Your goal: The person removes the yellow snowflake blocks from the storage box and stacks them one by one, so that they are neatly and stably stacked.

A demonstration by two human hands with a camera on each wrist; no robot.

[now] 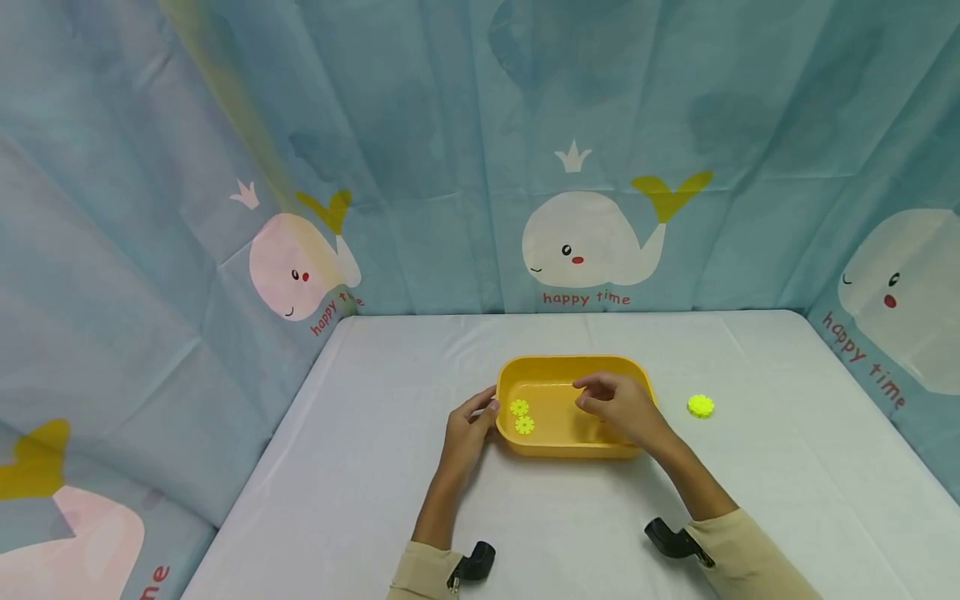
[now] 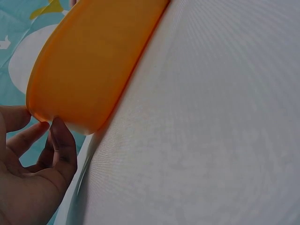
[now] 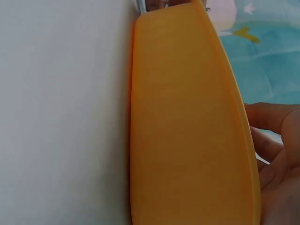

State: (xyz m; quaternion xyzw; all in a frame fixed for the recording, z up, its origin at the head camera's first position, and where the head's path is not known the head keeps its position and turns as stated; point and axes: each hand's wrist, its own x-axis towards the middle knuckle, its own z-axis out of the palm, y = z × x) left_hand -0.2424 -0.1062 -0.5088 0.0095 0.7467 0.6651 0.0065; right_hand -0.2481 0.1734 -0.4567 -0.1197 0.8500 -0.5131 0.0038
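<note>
A yellow plastic tray (image 1: pixel 573 451) sits on the white table. Inside its left end lie two lime-yellow flower-shaped pieces (image 1: pixel 524 425) (image 1: pixel 519 407). My left hand (image 1: pixel 467 429) holds the tray's left end, thumb and fingertips at the rim; the left wrist view shows these fingers (image 2: pixel 63 145) against the tray's end wall (image 2: pixel 84 70). Over the tray's right part hovers my right hand (image 1: pixel 618 408), fingers loosely bent, thumb and forefinger apart, nothing visible between them. The right wrist view shows its fingers (image 3: pixel 269 117) beyond the tray's long side wall (image 3: pixel 187 117).
Right of the tray, another lime-yellow flower-shaped piece (image 1: pixel 701 406) lies on the white tablecloth (image 1: pixel 360 467); it looks thick, perhaps a stack. Blue whale-print curtains (image 1: pixel 420 167) hang behind and along both sides. Black wrist-worn cameras (image 1: pixel 476 562) sit at both beige sleeves (image 1: pixel 750 550).
</note>
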